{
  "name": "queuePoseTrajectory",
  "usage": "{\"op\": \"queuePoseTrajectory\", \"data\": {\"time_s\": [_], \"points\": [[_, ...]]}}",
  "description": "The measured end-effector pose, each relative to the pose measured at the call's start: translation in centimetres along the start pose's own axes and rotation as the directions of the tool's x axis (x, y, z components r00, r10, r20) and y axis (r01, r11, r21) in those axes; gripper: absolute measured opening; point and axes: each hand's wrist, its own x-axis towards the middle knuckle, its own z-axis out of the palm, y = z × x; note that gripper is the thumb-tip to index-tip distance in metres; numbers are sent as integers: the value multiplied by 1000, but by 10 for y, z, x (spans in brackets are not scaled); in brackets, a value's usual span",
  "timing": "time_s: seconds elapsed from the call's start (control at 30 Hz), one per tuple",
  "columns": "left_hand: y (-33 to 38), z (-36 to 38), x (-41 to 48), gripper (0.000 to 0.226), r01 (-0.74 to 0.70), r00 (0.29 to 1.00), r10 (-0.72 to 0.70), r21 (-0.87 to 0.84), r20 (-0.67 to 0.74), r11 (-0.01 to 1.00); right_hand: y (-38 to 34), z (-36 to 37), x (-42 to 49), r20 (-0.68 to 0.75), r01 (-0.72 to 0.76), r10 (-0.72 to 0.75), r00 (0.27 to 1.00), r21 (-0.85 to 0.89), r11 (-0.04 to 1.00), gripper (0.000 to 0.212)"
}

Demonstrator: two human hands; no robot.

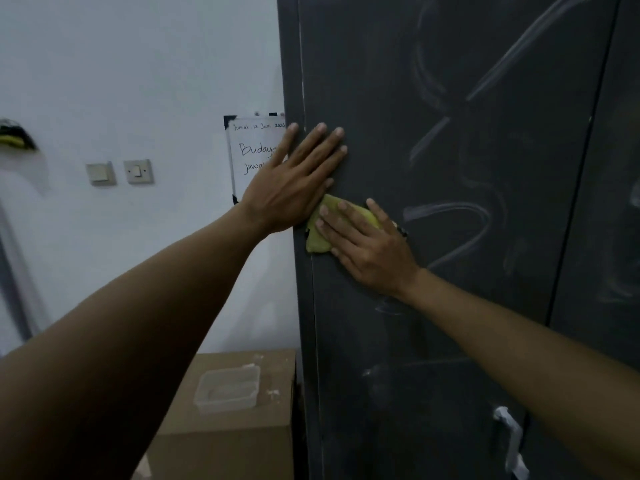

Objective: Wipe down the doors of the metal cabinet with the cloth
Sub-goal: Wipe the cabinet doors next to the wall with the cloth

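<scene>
The dark grey metal cabinet fills the right side; its left door (467, 168) carries pale dusty smears. My right hand (370, 247) lies flat on a yellow-green cloth (320, 237), pressing it against the door near the left edge. Most of the cloth is hidden under my palm and fingers. My left hand (298, 174) rests flat with spread fingers on the door's left edge just above the cloth, holding nothing. The right door (609, 237) begins past a vertical seam.
A silver door handle (509, 441) sits low on the cabinet. A small whiteboard (252, 150) hangs on the white wall beside the cabinet, with two wall switches (119, 172) to its left. Below stands a cardboard box (235, 431) with a clear plastic container (227, 389) on top.
</scene>
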Motion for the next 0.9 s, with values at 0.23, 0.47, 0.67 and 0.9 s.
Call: {"op": "queuePoseTrajectory", "data": {"time_s": [0.23, 0.47, 0.67, 0.9], "points": [[4, 1, 7, 49, -105, 994, 105, -12, 32, 994, -10, 3, -7, 17, -22, 22, 1000, 13, 1000, 46], [13, 7, -1, 50, -110, 994, 110, -47, 14, 993, -29, 10, -40, 96, 188, -192, 977, 58, 981, 48], [18, 11, -7, 50, -108, 994, 109, -52, 17, 993, -59, 17, -48, -11, -132, 132, 991, 43, 990, 48], [39, 22, -24, 51, -82, 996, 80, -44, -37, 996, -58, 14, -67, 58, 27, -29, 998, 36, 999, 47]]}}
